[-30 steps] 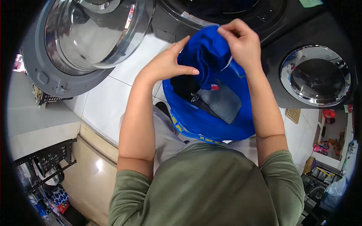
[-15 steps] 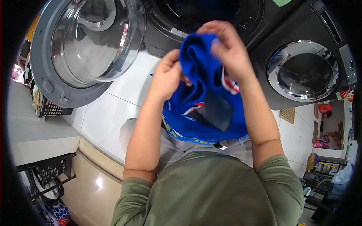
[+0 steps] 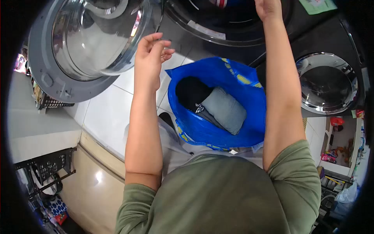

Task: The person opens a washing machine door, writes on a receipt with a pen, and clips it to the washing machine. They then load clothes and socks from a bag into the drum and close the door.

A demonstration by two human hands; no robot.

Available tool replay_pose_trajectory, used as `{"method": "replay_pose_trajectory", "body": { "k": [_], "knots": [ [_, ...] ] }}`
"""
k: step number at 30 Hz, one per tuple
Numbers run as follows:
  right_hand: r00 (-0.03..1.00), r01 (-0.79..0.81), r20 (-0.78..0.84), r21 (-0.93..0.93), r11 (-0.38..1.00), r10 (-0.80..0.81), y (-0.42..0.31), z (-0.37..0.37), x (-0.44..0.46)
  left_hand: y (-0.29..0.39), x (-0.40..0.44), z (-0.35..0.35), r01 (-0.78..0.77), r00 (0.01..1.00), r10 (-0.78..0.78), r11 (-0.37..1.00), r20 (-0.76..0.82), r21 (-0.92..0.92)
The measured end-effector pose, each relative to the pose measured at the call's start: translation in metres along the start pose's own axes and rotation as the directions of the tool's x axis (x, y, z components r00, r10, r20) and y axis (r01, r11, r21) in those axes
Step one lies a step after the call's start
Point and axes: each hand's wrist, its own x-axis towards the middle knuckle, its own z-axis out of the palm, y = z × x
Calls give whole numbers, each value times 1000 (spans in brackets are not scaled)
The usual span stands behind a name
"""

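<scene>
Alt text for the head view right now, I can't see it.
A person's right hand reaches to a dark front-loading laundry machine; the empty left hand is raised near an open glass door. Below, a blue bag holds a folded gray garment beside a black one.

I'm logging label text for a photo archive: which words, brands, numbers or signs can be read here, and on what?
None can be read with certainty.
White print on the black folded cloth: too small and blurred.
Yellow marks on the blue glossy plastic bag: too distorted to tell whether they spell anything.
Pale rectangular strip on the dark front-loading machine: no legible text.
Light green flat packet at the top edge: too blurred.
</scene>
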Motion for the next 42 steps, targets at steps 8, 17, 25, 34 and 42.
{"method": "replay_pose_trajectory", "body": {
  "k": [8,17,25,34,42],
  "knots": [
    [-292,492,373,-731,473,881,161,-38,-278,3,3,5,-19,987,5,996,161,84],
    [141,625,289,-767,141,947,271,-142,-392,4,4,-9,31,981,-57,990,186,141],
    [615,-383,363,-638,667,700,88,-67,-212,4,7,-8,-142,957,57,947,283,289],
    [786,120,467,-757,643,404,-77,-15,-125,0,-7,14,-244,948,150,909,283,338],
    [798,-110,506,-412,904,328,-93,-5,-139,-3,-2,16,-437,801,314,889,511,139]
  ]
}}
